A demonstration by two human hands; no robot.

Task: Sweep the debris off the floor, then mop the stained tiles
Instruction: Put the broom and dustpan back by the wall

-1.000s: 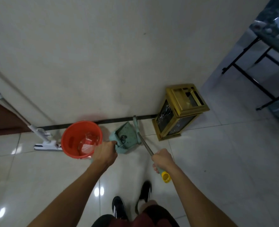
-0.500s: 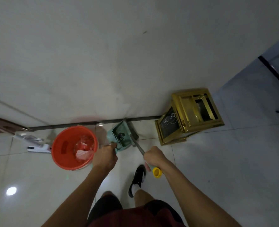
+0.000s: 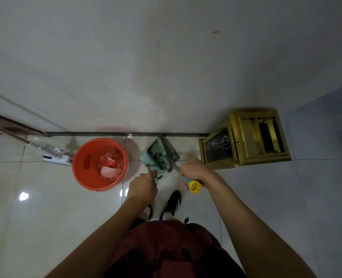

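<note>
A teal dustpan (image 3: 156, 155) with comb teeth stands on the floor against the wall's base. My left hand (image 3: 143, 187) grips its handle from below. The broom (image 3: 171, 164) leans into the dustpan, its head by the wall. My right hand (image 3: 195, 171) is wrapped around the broom's handle just above its yellow end cap (image 3: 194, 187). An orange bucket (image 3: 82, 167) left of the dustpan holds crumpled paper and wrappers. A white flat mop (image 3: 54, 156) lies on the tiles left of the bucket, its pole slanting up to the left.
A gold-framed bin (image 3: 246, 139) with dark marble panels sits against the wall right of the dustpan. The white wall fills the upper view. My black shoes (image 3: 171, 204) stand just below my hands. Glossy tiles spread left and right.
I have stepped closer to the wall and the view has tilted down. Both hands keep their grips; the dustpan and broom now stand nearer the wall's base.
</note>
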